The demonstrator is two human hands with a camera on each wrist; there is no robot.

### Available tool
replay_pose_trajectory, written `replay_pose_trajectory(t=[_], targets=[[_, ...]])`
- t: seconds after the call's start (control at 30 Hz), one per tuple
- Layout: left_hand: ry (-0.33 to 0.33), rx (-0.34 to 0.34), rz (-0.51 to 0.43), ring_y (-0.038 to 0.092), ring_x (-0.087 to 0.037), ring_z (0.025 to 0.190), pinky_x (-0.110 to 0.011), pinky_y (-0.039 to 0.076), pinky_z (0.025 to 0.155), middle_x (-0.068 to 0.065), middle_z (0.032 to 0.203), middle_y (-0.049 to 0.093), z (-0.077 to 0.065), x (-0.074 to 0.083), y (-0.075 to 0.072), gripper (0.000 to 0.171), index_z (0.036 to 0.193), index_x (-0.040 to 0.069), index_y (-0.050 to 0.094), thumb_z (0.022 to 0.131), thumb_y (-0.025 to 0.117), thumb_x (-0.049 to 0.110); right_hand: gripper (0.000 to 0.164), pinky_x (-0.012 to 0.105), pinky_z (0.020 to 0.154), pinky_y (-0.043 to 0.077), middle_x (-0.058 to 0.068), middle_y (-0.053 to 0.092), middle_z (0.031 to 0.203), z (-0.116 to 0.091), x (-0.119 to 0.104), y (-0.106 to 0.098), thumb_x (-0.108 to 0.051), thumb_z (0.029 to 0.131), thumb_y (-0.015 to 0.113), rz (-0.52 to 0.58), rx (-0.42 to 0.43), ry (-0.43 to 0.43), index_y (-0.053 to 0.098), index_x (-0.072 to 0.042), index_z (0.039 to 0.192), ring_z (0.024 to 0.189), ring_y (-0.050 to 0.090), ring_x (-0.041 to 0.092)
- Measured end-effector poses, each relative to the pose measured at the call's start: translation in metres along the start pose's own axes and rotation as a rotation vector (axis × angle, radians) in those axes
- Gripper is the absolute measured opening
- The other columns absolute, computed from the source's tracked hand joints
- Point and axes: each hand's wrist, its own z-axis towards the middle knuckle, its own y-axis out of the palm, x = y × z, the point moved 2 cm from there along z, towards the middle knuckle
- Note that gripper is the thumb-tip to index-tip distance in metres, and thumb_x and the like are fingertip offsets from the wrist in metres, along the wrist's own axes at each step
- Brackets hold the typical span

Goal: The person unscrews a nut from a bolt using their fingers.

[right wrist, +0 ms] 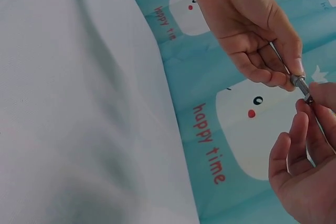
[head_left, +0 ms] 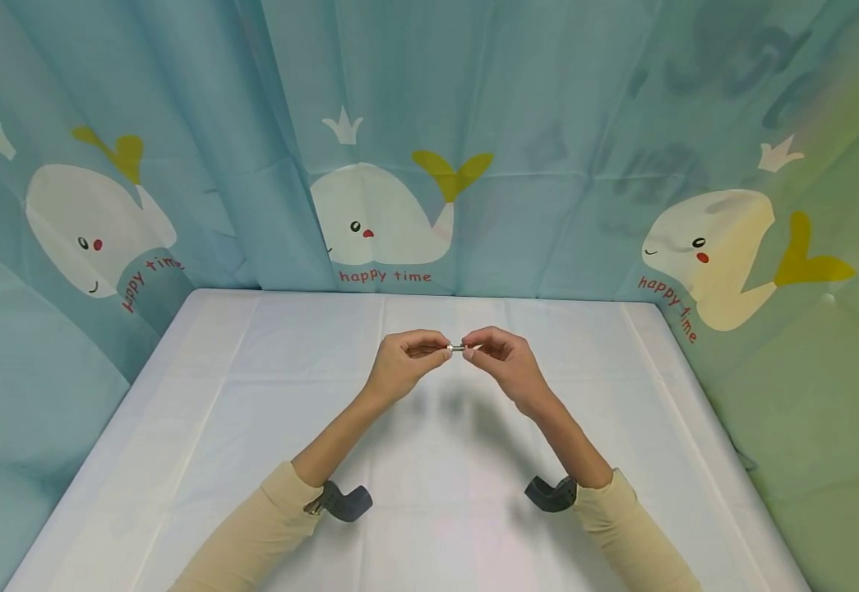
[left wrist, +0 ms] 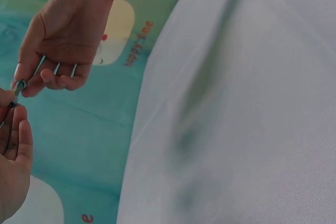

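A small silver metal bolt point(head_left: 457, 348) is held level between my two hands above the table. My left hand point(head_left: 398, 362) pinches one end between thumb and fingertips. At the other end, my right hand point(head_left: 509, 362) pinches it with thumb and index finger. In the right wrist view the threaded shank of the bolt point(right wrist: 302, 86) shows between the fingertips, with a small nut-like piece point(right wrist: 308, 98) at the right hand's fingers. The left wrist view shows the bolt point(left wrist: 19, 87) at its left edge, partly hidden by fingers.
A white-covered table point(head_left: 444, 510) lies under both arms, with their shadows on it. Blue-green curtains point(head_left: 547, 230) with printed whales stand round its back and sides. A dark wrist mount point(head_left: 351, 503) sticks out from the left sleeve, another point(head_left: 550, 495) from the right.
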Motion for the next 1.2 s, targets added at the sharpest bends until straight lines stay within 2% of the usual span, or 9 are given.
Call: replay_pose_trajectory(t=[0.17,0.4,0.47,0.6,0.73,0.97,1.2], targets=[[0.001,0.003,0.01,0.068,-0.012,0.082,-0.029,0.057,0.08,-0.021,0.094,0.071,0.0001,-0.0003,-0.0003,0.011,0.098,-0.012,0.071,0.089,0.07,-0.007,0.018,0.025,0.064,0.047,0.005,0.064,0.093,0.0003,0.0011,0.0002,-0.001,0.091,0.07,-0.007,-0.006,-0.008,0.067,0.007,0.108,0.074,0.059,0.014],[-0.007,0.006,0.018,0.068,-0.016,0.084,-0.029,0.057,0.081,-0.019,0.094,0.071,-0.0001,-0.0006,-0.0008,0.011,0.098,-0.011,0.071,0.089,0.071,-0.006,0.031,0.024,0.07,0.051,0.019,0.06,0.115,0.0002,0.0023,0.0016,0.003,0.092,0.067,0.013,-0.03,-0.023,0.059,0.009,0.121,0.08,0.06,0.014],[-0.005,0.008,0.017,0.069,-0.018,0.084,-0.029,0.057,0.081,-0.019,0.094,0.071,-0.0002,-0.001,-0.001,0.011,0.098,-0.011,0.071,0.089,0.071,-0.006,0.029,0.024,0.073,0.052,0.022,0.061,0.114,-0.0002,0.0019,0.0018,0.0,0.093,0.067,0.012,-0.018,-0.008,0.06,0.008,0.12,0.082,0.061,0.014],[0.0,0.009,0.008,0.07,-0.02,0.085,-0.029,0.058,0.08,-0.02,0.094,0.072,-0.0004,-0.0021,-0.0011,0.011,0.098,-0.011,0.071,0.088,0.071,-0.007,0.021,0.029,0.08,0.055,0.014,0.067,0.102,-0.0003,0.0026,0.0016,-0.005,0.096,0.066,-0.004,0.007,0.018,0.065,0.008,0.113,0.085,0.063,0.015],[0.0,0.008,0.011,0.069,-0.018,0.084,-0.029,0.058,0.08,-0.02,0.094,0.072,-0.0006,-0.0024,-0.001,0.011,0.098,-0.011,0.071,0.088,0.071,-0.007,0.019,0.028,0.076,0.054,0.007,0.067,0.098,-0.0007,0.0021,0.0012,-0.004,0.095,0.068,-0.017,0.007,0.008,0.067,0.008,0.11,0.083,0.062,0.017],[0.009,0.004,0.011,0.069,-0.015,0.083,-0.028,0.057,0.079,-0.021,0.094,0.071,-0.0005,-0.0016,-0.0005,0.011,0.098,-0.012,0.071,0.088,0.071,-0.007,0.018,0.023,0.063,0.046,0.009,0.065,0.098,-0.0005,0.0027,0.001,0.001,0.091,0.07,-0.02,0.007,-0.022,0.068,0.007,0.108,0.075,0.058,0.016],[0.011,0.012,0.01,0.068,-0.013,0.082,-0.027,0.057,0.078,-0.021,0.093,0.071,-0.0003,-0.0017,-0.0012,0.011,0.098,-0.012,0.071,0.088,0.071,-0.007,0.027,0.024,0.07,0.051,0.018,0.061,0.113,0.0001,0.0044,0.0017,0.002,0.092,0.067,0.005,-0.002,-0.041,0.062,0.007,0.118,0.082,0.061,0.02]])
